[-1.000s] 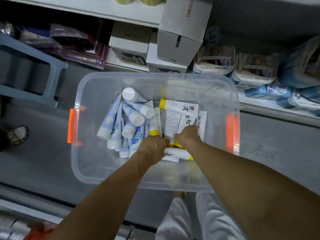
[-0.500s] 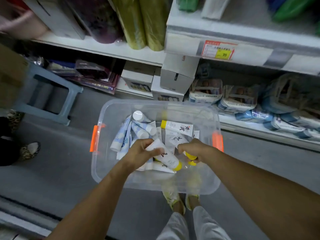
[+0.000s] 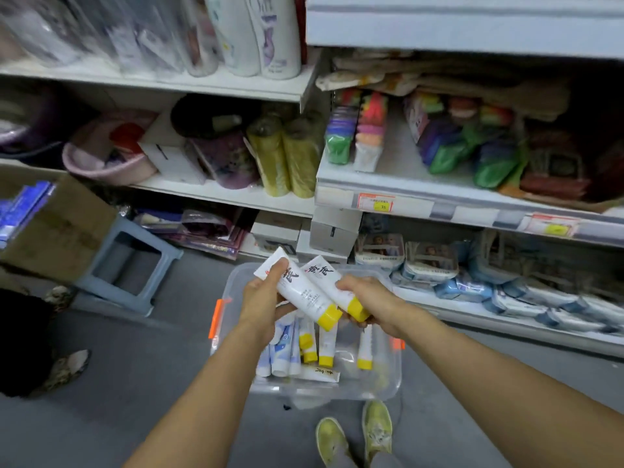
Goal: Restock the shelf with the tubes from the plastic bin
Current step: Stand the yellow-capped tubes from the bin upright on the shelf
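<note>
Dim, cool light falls from overhead, leaving the recesses under each shelf [image 3: 472, 214] in shadow. Wide-angle distortion bows the shelf edges near the borders. The wrapped goods [image 3: 67, 32] top left smear with blur; the price tag [image 3: 375, 201] reads soft.

Gripping one tube [image 3: 302, 293] in the left hand [image 3: 261, 305], another tube [image 3: 324, 276] beside it in the right hand [image 3: 363, 295], both over the plastic bin [image 3: 388, 383] on the floor [image 3: 135, 383], more tubes [image 3: 326, 346] inside, shelf [image 3: 405, 201] behind, stool [image 3: 135, 268] off left.

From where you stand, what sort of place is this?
Most likely a small shop aisle. Shelves are packed with packaged goods, price tags sit on a shelf edge, and a bin of tubes stands on the floor for restocking.
</note>
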`<state>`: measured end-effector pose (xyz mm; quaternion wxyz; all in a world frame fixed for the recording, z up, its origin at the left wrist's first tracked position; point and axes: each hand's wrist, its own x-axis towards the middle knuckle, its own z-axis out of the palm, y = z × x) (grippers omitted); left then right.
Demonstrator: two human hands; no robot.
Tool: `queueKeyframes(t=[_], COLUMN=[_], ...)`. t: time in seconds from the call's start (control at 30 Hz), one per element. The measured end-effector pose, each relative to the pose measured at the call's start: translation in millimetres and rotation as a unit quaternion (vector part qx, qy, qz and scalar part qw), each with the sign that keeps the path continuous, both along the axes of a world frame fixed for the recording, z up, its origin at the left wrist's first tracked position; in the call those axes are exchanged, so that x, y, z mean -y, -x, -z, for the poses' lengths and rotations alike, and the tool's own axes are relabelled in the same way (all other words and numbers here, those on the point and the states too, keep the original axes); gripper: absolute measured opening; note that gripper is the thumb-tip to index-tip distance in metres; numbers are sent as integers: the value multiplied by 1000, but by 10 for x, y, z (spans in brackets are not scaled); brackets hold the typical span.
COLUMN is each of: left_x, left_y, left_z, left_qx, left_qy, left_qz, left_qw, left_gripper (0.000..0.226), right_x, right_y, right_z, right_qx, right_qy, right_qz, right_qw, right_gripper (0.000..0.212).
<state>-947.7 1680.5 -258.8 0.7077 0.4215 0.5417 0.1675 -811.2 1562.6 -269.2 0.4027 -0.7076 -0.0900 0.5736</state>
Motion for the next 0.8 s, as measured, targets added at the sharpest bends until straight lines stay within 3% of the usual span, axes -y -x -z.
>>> queueKeyframes(t=[0.17, 0.3, 0.53, 0.8], left_x=[-22, -15, -23, 55], left_y=[-122, -242, -524, -1057], left_z=[-493, -932, -1640, -2499], left_qx=[-5, 20, 49, 85], left_qy=[-59, -108, -202, -297], left_qz=[36, 79, 132, 153], left_qw=[998, 991, 969, 939], left_gripper=[16, 14, 20, 20], right_x=[78, 166, 223, 387], right_y=[-130, -306, -587, -1173], right_z=[-529, -925, -1549, -2517], right_qx=[28, 56, 114, 252], right_qy=[-91, -160, -249, -302], right_qz=[20, 23, 25, -6], right_qw=[995, 985, 961, 919], right_gripper=[14, 37, 44, 44])
